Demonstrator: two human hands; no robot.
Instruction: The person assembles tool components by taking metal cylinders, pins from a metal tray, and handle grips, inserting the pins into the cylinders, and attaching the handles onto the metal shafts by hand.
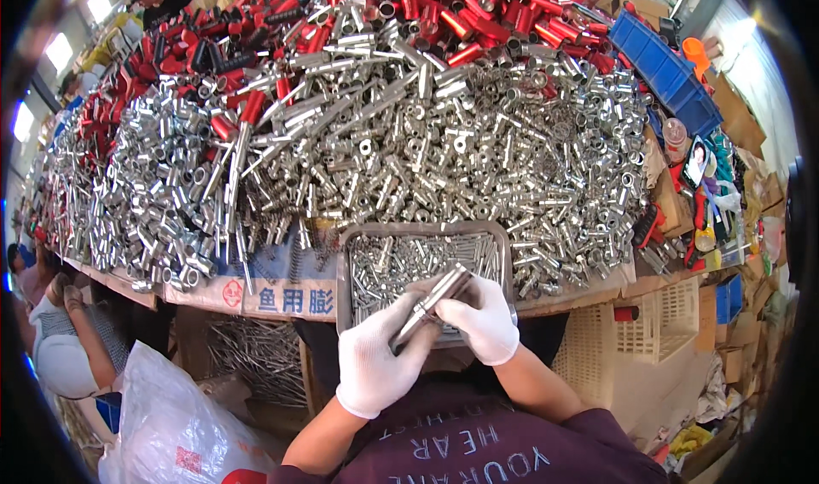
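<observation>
My left hand (381, 353), in a white knit glove, is closed round the lower end of a shiny metal tube assembly (433, 303). The piece is tilted, its upper end pointing away and to the right. My right hand (486, 323), gloved the same way, grips its upper part, with fingers partly hidden behind it. Both hands are above the near edge of a metal tray (344, 271) filled with small screws and pins. Right behind the tray spreads a large heap of silvery metal fittings (409, 164).
Red tubes and handles (486, 19) pile up at the back. A blue bin (665, 70) stands far right, near a phone (697, 161). Cream plastic crates (636, 330) sit below the table's right side. At lower left are a plastic bag (175, 416) and another person's arm (88, 335).
</observation>
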